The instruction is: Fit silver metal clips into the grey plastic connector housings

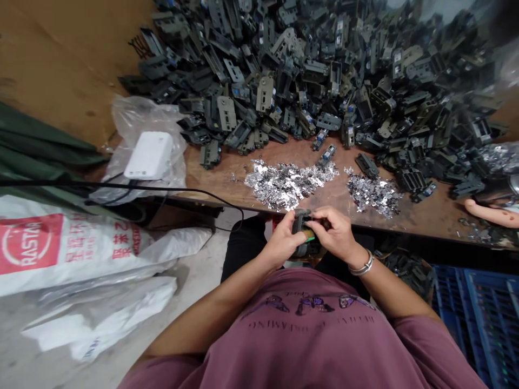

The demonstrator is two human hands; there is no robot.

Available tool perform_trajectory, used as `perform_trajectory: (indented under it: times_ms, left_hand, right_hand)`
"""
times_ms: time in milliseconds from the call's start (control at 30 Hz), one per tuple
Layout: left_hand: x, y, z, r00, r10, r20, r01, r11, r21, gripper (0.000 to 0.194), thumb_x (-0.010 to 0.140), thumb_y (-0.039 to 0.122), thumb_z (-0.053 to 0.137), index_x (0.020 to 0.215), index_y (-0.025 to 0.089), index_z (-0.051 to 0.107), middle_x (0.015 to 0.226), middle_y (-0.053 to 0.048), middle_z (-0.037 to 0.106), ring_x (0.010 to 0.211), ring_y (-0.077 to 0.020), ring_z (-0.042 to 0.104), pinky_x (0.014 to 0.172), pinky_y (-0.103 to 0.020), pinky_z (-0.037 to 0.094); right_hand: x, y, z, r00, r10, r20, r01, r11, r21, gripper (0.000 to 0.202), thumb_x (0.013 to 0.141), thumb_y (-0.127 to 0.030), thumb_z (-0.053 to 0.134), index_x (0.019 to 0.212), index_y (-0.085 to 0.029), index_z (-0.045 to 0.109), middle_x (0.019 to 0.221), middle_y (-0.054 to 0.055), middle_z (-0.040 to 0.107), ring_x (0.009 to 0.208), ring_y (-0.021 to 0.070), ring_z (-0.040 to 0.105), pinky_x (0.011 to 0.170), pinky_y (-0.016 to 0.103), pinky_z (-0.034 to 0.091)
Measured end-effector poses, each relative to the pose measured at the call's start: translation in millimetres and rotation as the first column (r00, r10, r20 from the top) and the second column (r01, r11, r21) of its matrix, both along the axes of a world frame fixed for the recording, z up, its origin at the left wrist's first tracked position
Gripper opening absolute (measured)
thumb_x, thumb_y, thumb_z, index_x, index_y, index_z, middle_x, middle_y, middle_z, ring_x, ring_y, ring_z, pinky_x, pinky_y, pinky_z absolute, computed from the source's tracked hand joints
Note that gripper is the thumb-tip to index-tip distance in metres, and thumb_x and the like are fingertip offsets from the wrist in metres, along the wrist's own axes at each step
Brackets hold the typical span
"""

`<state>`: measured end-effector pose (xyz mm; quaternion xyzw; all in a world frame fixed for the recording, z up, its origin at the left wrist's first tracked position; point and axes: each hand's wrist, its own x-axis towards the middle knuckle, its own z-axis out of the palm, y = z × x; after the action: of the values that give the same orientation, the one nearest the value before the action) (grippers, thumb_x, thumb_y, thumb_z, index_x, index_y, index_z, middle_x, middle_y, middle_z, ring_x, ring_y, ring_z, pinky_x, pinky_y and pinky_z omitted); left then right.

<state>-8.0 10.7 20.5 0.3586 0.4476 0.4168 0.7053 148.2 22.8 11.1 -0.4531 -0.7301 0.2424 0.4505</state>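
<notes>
A dark grey plastic housing (300,220) is held upright in front of my body, just off the table's front edge. My left hand (285,237) grips it from the left, thumb across its near side. My right hand (334,232) is at its right side with thumb and fingers pinched together; whatever they hold is too small to make out. A green and yellowish piece (310,235) shows between the hands. Beyond them, shiny metal clips lie in a larger heap (284,183) and a smaller heap (375,194) on the wooden table (214,181).
Many similar dark housings (284,81) are piled across the table's back. A white box (149,155) rests on clear plastic at the left, near a black cable (182,189). Another person's hand (490,213) is at the far right. Blue crates (482,302) stand below.
</notes>
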Motion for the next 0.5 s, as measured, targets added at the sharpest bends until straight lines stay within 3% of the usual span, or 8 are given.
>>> perform_trajectory:
  times_ms: [100,267,400,500]
  left_hand:
    - [2,-2,-0.6,0.991,-0.026,-0.135,0.04,0.994,0.103,0.033,0.064,0.018,0.066,0.094,0.017,0.052,0.087,0.001,0.058,0.079,-0.0136,0.053,0.075,-0.027,0.044]
    - [4,-5,-6.7,0.922,0.022,-0.386,0.085,0.962,0.258,0.026,0.067,0.018,0.061,0.084,0.02,0.042,0.078,0.003,0.046,0.071,-0.0124,0.046,0.067,-0.026,0.041]
    - [2,-9,-11.4,0.755,0.06,-0.653,0.193,0.931,0.309,0.029,0.067,0.016,0.06,0.08,0.023,0.035,0.073,0.005,0.04,0.065,-0.0125,0.042,0.06,-0.027,0.038]
    - [-1,-10,-10.1,0.655,0.049,-0.754,0.271,0.916,0.295,0.033,0.066,0.019,0.065,0.082,0.023,0.036,0.074,0.004,0.044,0.066,-0.0137,0.045,0.06,-0.028,0.038]
  right_hand:
    - [-4,-4,1.6,0.999,0.047,0.022,-0.049,0.992,0.112,0.005,0.089,-0.018,0.061,0.086,-0.022,0.062,0.082,0.003,0.068,0.078,0.0159,0.065,0.071,0.03,0.054]
    - [-2,-10,-9.7,0.992,-0.014,0.125,-0.009,0.984,0.18,0.01,0.091,-0.015,0.058,0.09,-0.022,0.065,0.084,0.005,0.069,0.079,0.0167,0.066,0.071,0.031,0.056]
    - [-3,-17,-19.9,0.977,-0.023,0.211,-0.026,0.974,0.226,0.017,0.093,-0.012,0.052,0.096,-0.02,0.066,0.087,0.008,0.07,0.083,0.0179,0.067,0.074,0.032,0.058]
    - [0,-18,-17.5,0.979,0.082,0.186,-0.11,0.983,0.146,0.016,0.095,-0.016,0.052,0.097,-0.02,0.068,0.088,0.009,0.071,0.084,0.018,0.068,0.076,0.032,0.058]
